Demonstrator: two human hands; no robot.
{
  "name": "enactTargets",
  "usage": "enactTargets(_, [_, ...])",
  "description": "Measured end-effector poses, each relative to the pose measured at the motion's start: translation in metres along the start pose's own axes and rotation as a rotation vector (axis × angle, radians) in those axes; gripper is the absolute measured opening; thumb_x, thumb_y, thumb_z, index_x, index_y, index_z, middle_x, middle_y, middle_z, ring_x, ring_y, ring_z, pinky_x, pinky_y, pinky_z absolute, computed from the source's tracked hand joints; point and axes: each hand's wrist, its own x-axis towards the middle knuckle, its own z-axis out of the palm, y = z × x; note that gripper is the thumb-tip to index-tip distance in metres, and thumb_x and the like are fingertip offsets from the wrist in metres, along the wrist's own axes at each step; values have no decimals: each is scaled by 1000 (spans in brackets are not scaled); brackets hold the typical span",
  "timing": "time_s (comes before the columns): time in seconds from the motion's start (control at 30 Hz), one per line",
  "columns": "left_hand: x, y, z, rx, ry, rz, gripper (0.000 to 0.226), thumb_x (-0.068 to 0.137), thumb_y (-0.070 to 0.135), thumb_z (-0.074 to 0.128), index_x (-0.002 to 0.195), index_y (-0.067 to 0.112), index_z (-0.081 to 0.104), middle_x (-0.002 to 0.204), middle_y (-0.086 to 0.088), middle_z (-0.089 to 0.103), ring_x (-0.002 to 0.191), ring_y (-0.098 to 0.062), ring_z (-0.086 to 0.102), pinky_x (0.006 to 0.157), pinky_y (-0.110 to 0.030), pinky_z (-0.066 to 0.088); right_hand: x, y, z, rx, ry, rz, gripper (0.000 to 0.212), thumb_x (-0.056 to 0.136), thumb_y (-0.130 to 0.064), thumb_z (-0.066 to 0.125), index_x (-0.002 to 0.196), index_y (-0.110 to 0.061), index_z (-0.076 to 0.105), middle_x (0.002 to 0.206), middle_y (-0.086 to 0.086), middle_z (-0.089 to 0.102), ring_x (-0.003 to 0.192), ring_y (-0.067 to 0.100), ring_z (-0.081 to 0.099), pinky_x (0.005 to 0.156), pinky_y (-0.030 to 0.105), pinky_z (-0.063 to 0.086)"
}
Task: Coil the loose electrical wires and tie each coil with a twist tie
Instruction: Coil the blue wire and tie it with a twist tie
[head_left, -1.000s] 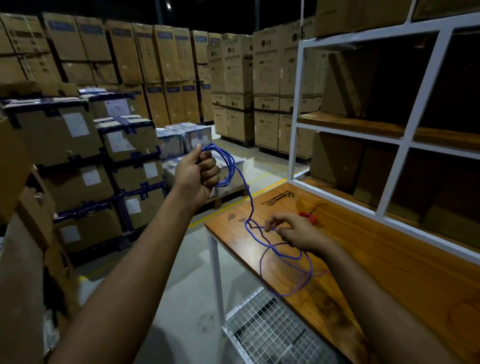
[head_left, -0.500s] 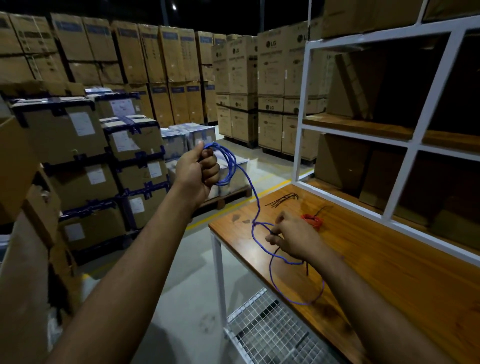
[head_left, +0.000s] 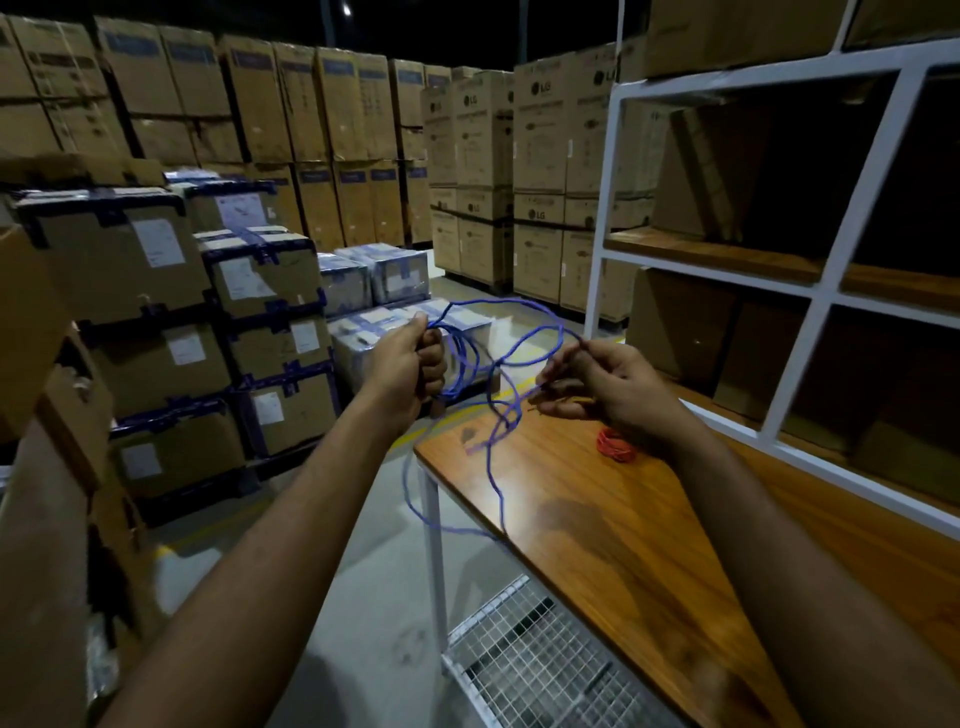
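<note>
My left hand (head_left: 410, 364) grips several loops of a blue wire (head_left: 470, 358) in its fist, held in the air past the table's left end. My right hand (head_left: 608, 387) pinches the same blue wire a little to the right, at about the same height. From there the wire arches between the hands and its loose tail (head_left: 498, 499) hangs down over the table's edge. A small red wire coil (head_left: 615, 446) lies on the wooden table (head_left: 597, 525) just below my right wrist. No twist ties show; my right hand covers the spot behind it.
A white metal shelf frame (head_left: 810, 312) with cardboard boxes behind it stands along the table's right side. A wire mesh shelf (head_left: 524, 670) sits under the table. Stacked cardboard boxes (head_left: 156, 291) on pallets fill the left and the back of the warehouse floor.
My right hand has lifted off the table and come up level with my left hand, drawing the blue wire up with it. My left hand kept its grip on the loops.
</note>
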Motion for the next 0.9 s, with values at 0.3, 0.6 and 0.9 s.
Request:
enactTargets(0.3, [-6, 1, 8, 25, -35, 24, 45, 109, 38, 26, 67, 21, 32, 48, 6, 24, 39, -8, 15, 45, -26, 8, 3, 4, 8, -295, 126, 224, 34, 109, -28, 32, 88, -13, 55, 79, 25, 62, 70, 44, 69, 70, 50, 58])
enactTargets(0.6, [-17, -41, 38, 157, 29, 113, 38, 109, 33, 26, 86, 10, 47, 64, -8, 71, 34, -5, 30, 43, -23, 22, 1, 17, 35, 326, 212, 108, 43, 103, -49, 34, 89, -12, 49, 77, 19, 63, 66, 33, 73, 53, 36, 60])
enactTargets(0.9, [-35, -85, 38, 347, -98, 34, 36, 110, 29, 24, 84, 10, 43, 56, -5, 66, 35, -8, 31, 37, -18, 21, 6, 32, 23, 601, 368, 87, 44, 104, -48, 33, 82, -11, 46, 72, 10, 51, 63, 25, 73, 53, 29, 59])
